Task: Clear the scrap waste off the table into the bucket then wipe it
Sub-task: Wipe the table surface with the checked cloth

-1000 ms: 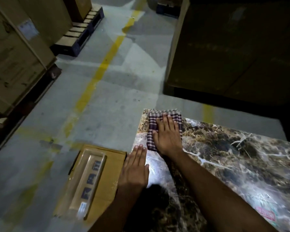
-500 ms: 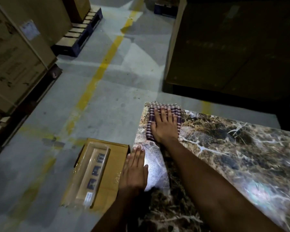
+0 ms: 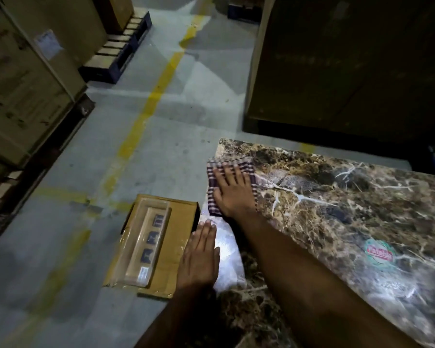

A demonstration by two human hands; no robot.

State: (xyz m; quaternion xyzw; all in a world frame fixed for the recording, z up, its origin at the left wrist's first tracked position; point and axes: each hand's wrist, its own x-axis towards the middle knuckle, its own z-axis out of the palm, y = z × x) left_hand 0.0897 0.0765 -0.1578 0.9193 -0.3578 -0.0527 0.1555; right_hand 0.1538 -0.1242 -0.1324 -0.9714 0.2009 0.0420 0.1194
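The right hand (image 3: 232, 189) presses flat on the checked cloth (image 3: 212, 197) near the marble surface (image 3: 337, 209) corner to wipe; the left hand (image 3: 200, 257), fingers straight, braces the edge.

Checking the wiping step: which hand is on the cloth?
The right hand, pressing flat on the checked cloth; the left hand rests on the bare table edge.
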